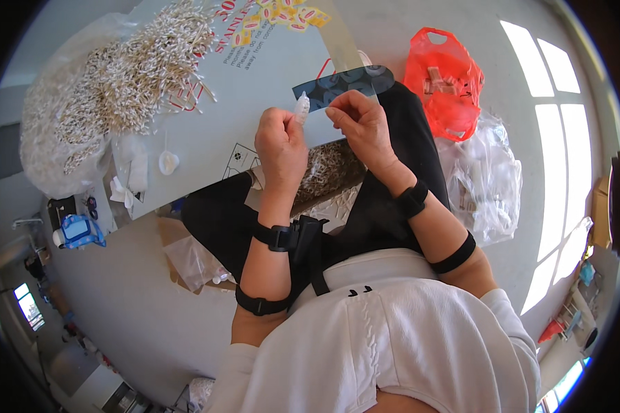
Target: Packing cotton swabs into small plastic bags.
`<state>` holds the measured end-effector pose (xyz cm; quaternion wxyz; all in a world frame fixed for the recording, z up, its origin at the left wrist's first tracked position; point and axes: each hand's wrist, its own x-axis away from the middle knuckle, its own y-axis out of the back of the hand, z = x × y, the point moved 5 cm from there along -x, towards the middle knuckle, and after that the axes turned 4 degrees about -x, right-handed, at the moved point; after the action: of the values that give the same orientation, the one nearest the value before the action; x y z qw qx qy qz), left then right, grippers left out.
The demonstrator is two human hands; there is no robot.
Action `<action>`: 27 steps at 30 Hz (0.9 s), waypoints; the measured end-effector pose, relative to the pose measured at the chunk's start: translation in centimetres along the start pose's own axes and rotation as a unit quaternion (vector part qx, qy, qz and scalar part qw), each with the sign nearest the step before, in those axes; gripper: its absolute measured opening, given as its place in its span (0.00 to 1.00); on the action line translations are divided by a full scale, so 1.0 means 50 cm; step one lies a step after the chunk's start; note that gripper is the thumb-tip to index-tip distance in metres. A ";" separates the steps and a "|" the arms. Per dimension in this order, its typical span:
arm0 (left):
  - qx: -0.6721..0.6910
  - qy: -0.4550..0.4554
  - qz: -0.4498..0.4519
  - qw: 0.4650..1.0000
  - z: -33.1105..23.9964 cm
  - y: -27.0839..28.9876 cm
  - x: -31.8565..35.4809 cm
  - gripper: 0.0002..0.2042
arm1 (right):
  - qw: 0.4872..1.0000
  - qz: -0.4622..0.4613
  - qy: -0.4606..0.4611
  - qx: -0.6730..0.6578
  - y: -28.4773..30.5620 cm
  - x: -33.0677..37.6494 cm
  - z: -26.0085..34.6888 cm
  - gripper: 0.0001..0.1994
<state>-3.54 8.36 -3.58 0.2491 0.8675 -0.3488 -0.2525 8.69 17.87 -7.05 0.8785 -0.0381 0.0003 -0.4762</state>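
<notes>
My left hand is closed round a small white, knobbly bundle, which stands up past the thumb and forefinger. It looks like swab tips packed together, though its lower part is hidden in the fingers. Just to its right, my right hand has thumb and forefinger pinched together; whatever is between them is too small to make out. Both hands hover above the near edge of the pale table. Below them, between my legs, a box full of swabs shows in part.
A big heap of cotton swabs lies in clear plastic on the table's left. Yellow-and-red labels are scattered at the far edge. A small white round piece lies nearer. To the right are a red plastic bag and a clear bag.
</notes>
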 end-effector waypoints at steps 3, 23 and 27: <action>0.008 0.024 -0.007 1.000 0.018 -0.026 0.000 0.06 | 0.995 0.024 -0.051 -0.079 -0.038 -0.010 0.002 0.07; 0.228 0.140 0.075 0.961 0.040 -0.040 -0.020 0.07 | 0.994 0.005 -0.110 -0.011 -0.056 -0.054 -0.011 0.11; 0.243 0.141 0.067 0.957 0.040 -0.041 -0.022 0.08 | 0.987 0.011 -0.134 -0.085 -0.057 -0.049 -0.016 0.09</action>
<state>-4.48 9.93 -6.03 0.0937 0.9035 -0.4178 -0.0176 4.93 18.30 -7.77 0.8695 -0.1762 -0.0761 -0.4552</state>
